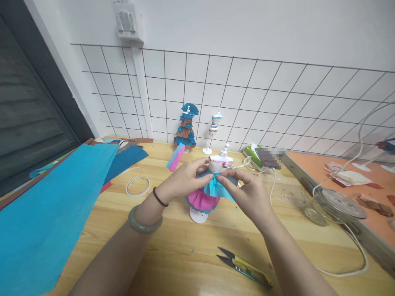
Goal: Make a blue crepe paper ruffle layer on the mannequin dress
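A small white dress form [218, 163] with a patterned bust stands tilted on its round white base [198, 215]. Pink crepe paper [203, 201] with a blue edge forms its lower skirt. Over that hangs a gathered piece of light blue crepe paper [217, 190] at the waist. My left hand [190, 174] is closed at the left of the waist, thumb pressed on the gathered blue paper. From the right, my right hand [245, 190] pinches the same paper between thumb and index finger. Both fingertips nearly meet at the front of the waist.
Thread snips [245, 267] lie at the front. Left are a tape roll [138, 187] and a large blue crepe sheet [58, 209]. Behind stand a blue-and-brown dressed form [186, 130] and a bare form [212, 129]. A white cable [345, 273] and ribbon spool [341, 204] lie right.
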Action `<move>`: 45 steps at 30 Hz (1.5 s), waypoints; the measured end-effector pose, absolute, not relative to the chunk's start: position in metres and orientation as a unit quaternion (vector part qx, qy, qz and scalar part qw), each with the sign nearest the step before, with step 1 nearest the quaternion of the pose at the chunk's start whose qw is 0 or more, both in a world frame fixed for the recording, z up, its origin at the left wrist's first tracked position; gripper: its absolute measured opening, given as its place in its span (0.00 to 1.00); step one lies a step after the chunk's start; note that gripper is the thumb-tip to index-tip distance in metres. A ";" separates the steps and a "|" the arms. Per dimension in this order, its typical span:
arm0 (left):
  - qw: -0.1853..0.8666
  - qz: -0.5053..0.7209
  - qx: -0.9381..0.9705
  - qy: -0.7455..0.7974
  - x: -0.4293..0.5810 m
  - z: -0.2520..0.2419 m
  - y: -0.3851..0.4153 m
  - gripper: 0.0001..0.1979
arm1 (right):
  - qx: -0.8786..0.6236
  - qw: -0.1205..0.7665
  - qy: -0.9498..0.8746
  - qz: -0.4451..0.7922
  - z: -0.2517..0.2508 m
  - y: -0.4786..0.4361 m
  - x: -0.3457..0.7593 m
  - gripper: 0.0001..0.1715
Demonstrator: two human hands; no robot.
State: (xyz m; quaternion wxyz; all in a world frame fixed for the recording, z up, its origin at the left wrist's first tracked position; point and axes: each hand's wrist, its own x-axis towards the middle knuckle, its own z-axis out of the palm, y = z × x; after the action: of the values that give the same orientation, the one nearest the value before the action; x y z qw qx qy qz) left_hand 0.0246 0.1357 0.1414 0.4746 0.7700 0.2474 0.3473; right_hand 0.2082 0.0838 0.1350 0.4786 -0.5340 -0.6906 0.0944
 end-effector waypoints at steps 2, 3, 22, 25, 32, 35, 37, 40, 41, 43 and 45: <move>0.467 0.350 0.772 0.251 0.024 0.142 0.135 0.19 | -0.534 0.476 -0.693 0.090 0.136 0.084 0.208 0.09; 0.464 0.353 0.773 0.249 0.025 0.141 0.135 0.20 | -0.532 0.477 -0.694 0.090 0.136 0.084 0.207 0.09; 0.462 0.359 0.775 0.237 0.025 0.143 0.133 0.20 | -0.534 0.489 -0.674 0.146 0.135 0.085 0.205 0.11; 0.464 0.355 0.775 0.241 0.027 0.144 0.131 0.21 | -0.534 0.488 -0.674 0.152 0.135 0.084 0.204 0.11; 0.453 0.384 0.755 0.278 0.031 0.142 0.132 0.17 | -0.539 0.472 -0.681 0.152 0.135 0.087 0.205 0.12; 0.437 0.386 0.757 0.296 0.029 0.145 0.133 0.16 | -0.534 0.476 -0.690 0.110 0.136 0.087 0.210 0.11; 0.418 0.394 0.753 0.320 0.028 0.147 0.132 0.15 | -0.495 0.493 -0.713 0.048 0.140 0.084 0.212 0.09; 0.414 0.415 0.731 0.349 0.028 0.148 0.132 0.14 | -0.404 0.457 -0.791 -0.046 0.147 0.077 0.211 0.14; 0.415 0.424 0.721 0.358 0.028 0.148 0.132 0.13 | -0.382 0.428 -0.816 -0.070 0.149 0.075 0.210 0.17; 0.410 0.438 0.706 0.377 0.028 0.148 0.133 0.12 | -0.364 0.377 -0.844 -0.116 0.148 0.073 0.207 0.21; 0.409 0.446 0.693 0.392 0.030 0.147 0.133 0.12 | -0.370 0.347 -0.846 -0.163 0.145 0.074 0.204 0.22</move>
State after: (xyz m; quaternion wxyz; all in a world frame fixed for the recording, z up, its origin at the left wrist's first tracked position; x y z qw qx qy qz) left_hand 0.0296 0.1330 0.1473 0.4087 0.6933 0.3922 0.4455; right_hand 0.2036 0.0736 0.1454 0.3474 -0.3696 -0.8463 -0.1627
